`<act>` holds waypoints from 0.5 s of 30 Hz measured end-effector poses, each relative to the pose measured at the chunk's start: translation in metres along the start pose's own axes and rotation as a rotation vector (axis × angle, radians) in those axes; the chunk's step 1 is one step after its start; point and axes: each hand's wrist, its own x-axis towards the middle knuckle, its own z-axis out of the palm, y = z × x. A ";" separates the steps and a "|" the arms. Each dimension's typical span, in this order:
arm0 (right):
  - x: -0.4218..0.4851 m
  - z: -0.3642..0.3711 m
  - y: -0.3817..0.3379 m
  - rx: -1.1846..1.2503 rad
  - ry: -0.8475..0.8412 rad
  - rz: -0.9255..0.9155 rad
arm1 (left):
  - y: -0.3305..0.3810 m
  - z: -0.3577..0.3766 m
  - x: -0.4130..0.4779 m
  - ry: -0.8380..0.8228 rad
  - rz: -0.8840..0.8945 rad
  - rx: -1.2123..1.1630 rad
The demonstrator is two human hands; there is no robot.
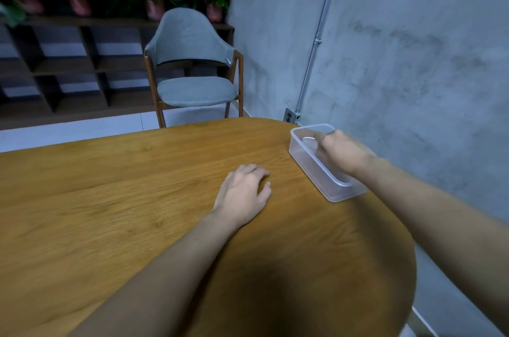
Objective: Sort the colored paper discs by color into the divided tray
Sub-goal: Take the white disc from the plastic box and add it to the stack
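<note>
Presently setup: my right grip (334,147) curled in clear plastic tray (308,164), hold unclear; left grip (243,193) flat on wooden worktop (110,198); next, locate discs.

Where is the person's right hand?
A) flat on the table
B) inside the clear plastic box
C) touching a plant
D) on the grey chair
B: the right hand reaches down inside the clear plastic box; the left hand is the one lying flat on the table.
</note>
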 end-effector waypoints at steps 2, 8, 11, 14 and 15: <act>-0.010 -0.011 0.000 0.011 0.053 0.018 | 0.003 -0.009 -0.008 0.030 0.012 -0.021; -0.049 -0.045 -0.016 0.140 0.218 -0.092 | 0.015 -0.056 -0.028 0.051 0.016 -0.098; -0.079 -0.065 -0.051 0.273 0.297 -0.200 | 0.016 -0.085 -0.040 0.077 0.004 -0.162; -0.105 -0.076 -0.091 0.348 0.315 -0.292 | 0.014 -0.117 -0.057 0.132 -0.003 -0.192; -0.111 -0.077 -0.104 0.367 0.318 -0.316 | 0.012 -0.129 -0.065 0.163 -0.006 -0.211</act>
